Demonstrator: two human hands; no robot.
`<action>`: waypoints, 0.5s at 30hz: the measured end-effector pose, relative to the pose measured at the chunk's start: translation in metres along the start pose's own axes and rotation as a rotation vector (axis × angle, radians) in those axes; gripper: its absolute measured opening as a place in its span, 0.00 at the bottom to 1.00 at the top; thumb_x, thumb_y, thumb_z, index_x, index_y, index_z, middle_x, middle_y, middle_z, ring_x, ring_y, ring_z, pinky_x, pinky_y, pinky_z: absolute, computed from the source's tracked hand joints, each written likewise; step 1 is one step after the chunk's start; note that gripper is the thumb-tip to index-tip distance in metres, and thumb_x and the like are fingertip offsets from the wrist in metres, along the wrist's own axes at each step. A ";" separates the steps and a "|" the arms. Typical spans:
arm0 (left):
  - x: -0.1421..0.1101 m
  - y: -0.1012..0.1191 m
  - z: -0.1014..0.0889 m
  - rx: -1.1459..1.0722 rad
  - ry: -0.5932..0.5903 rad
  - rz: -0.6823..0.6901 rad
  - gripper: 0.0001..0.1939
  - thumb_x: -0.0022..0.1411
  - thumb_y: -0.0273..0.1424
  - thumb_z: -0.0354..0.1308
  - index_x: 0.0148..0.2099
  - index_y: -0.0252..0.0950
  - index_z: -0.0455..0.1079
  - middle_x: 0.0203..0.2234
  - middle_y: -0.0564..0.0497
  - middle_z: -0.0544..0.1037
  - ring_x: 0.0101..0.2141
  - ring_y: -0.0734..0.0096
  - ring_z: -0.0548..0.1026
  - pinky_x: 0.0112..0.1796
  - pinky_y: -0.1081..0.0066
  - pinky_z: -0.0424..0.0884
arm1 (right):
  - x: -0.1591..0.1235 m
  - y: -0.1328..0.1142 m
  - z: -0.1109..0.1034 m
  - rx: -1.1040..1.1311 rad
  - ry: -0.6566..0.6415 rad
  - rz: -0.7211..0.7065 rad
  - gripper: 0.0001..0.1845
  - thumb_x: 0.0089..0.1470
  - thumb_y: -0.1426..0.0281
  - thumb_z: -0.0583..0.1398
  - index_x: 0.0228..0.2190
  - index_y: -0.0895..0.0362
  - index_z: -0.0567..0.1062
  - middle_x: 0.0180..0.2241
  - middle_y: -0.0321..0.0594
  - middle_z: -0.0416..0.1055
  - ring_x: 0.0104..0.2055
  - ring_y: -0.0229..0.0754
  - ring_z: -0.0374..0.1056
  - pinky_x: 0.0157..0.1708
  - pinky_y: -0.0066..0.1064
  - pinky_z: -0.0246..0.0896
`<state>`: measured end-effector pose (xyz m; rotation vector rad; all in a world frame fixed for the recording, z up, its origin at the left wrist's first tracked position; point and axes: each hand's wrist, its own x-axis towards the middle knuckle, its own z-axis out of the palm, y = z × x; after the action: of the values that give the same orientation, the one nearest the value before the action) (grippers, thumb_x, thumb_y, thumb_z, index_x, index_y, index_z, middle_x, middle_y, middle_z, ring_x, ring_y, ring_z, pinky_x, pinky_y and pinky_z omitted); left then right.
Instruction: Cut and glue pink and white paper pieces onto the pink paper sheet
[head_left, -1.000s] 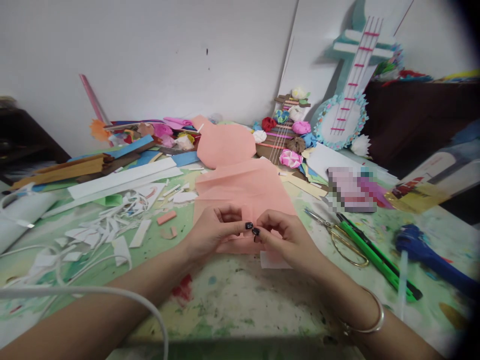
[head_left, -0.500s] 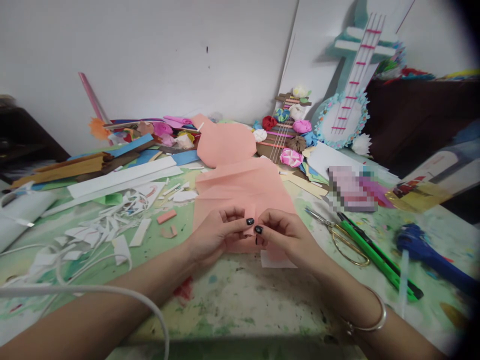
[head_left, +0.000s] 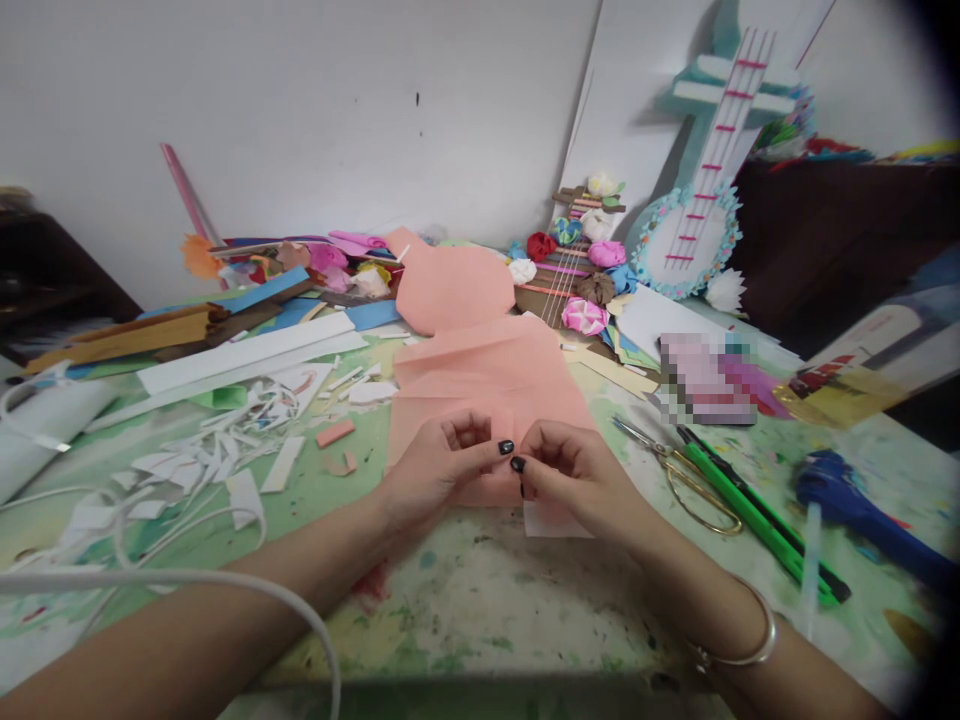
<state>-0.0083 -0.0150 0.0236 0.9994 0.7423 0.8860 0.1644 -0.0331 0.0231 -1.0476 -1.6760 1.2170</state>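
Over the lower part of a large salmon-pink paper sheet [head_left: 480, 355], my left hand [head_left: 431, 470] and my right hand [head_left: 581, 470] meet with fingertips close together. Both are closed in a pinch on a small pink paper piece [head_left: 503, 425], which partly blends with the sheet behind it. Fingers hide most of its lower end. Beyond the sheet lies a rounded pink paper cutout [head_left: 454, 290]. A white paper piece [head_left: 551, 520] shows under the sheet's near edge, below my right hand.
White paper scraps [head_left: 225, 430] and a white cable [head_left: 247, 585] are on the left. Gold-handled scissors [head_left: 697, 495], a green utility knife [head_left: 757, 510] and a blue glue gun [head_left: 855, 500] lie at right. Paper-flower crafts and a turquoise toy-like stringed instrument [head_left: 690, 225] stand behind.
My fingertips have shifted slightly on the small pink paper piece, both hands still pinching. The whole view has moved a little; the things on the table stay put.
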 end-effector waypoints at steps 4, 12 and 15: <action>-0.001 0.000 0.001 -0.027 0.045 -0.036 0.14 0.48 0.30 0.68 0.30 0.32 0.66 0.25 0.55 0.69 0.28 0.77 0.70 0.33 0.74 0.68 | 0.000 0.004 0.000 -0.075 0.006 -0.026 0.07 0.53 0.72 0.57 0.23 0.57 0.67 0.22 0.32 0.64 0.25 0.33 0.61 0.25 0.25 0.54; 0.000 -0.003 0.001 -0.080 0.043 -0.087 0.14 0.47 0.30 0.69 0.30 0.32 0.65 0.23 0.56 0.69 0.24 0.80 0.68 0.31 0.73 0.70 | 0.000 0.002 0.000 -0.086 -0.009 -0.030 0.07 0.52 0.73 0.57 0.23 0.58 0.67 0.22 0.32 0.64 0.25 0.33 0.59 0.25 0.26 0.52; 0.001 -0.001 0.000 -0.062 0.015 -0.098 0.14 0.46 0.28 0.69 0.32 0.32 0.67 0.28 0.53 0.72 0.29 0.76 0.72 0.33 0.72 0.71 | 0.000 0.002 0.000 -0.068 -0.018 -0.030 0.08 0.51 0.74 0.57 0.22 0.57 0.66 0.21 0.31 0.62 0.24 0.32 0.56 0.24 0.26 0.50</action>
<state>-0.0074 -0.0146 0.0228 0.8949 0.7658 0.8272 0.1651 -0.0329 0.0210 -1.0514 -1.7521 1.1602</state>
